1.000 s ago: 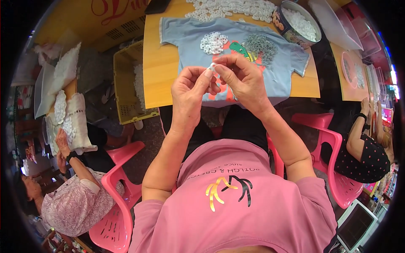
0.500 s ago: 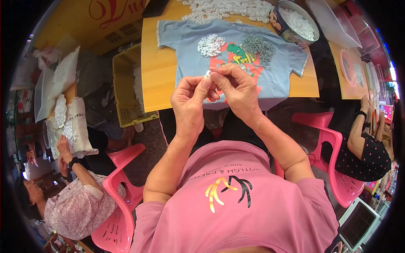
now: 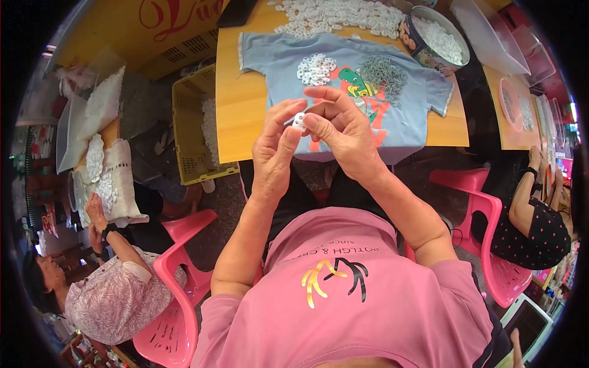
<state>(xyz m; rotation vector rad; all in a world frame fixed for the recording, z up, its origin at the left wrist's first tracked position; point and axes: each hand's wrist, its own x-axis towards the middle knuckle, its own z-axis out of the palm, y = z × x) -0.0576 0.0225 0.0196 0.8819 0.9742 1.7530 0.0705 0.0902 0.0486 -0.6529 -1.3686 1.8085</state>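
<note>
In front of my waist, a small white plastic piece with two holes (image 3: 299, 121) sits between my fingertips. My right hand (image 3: 343, 135) pinches it at the right side, thumb foremost and the other fingers curled behind. The thumb and forefinger of my left hand (image 3: 273, 150) close around its left side. Beyond my hands, a blue-grey T-shirt (image 3: 276, 86) with a dinosaur print lies spread on the yellow table (image 3: 236, 104). On the shirt rest a heap of similar white pieces (image 3: 316, 69) and a heap of small grey metal parts (image 3: 383, 76), whose exact kind is too small to tell.
Many white oval pieces (image 3: 343, 17) cover the table's far side, beside a round tin (image 3: 417, 46) of white pieces. A dark flat object (image 3: 237, 12) lies at the far left corner. A yellow crate (image 3: 184, 129) stands left. Seated people (image 3: 116, 294) are on both sides.
My fingers have spread a little, leaving the white piece's two holes in plain sight. The whole view has shifted slightly.
</note>
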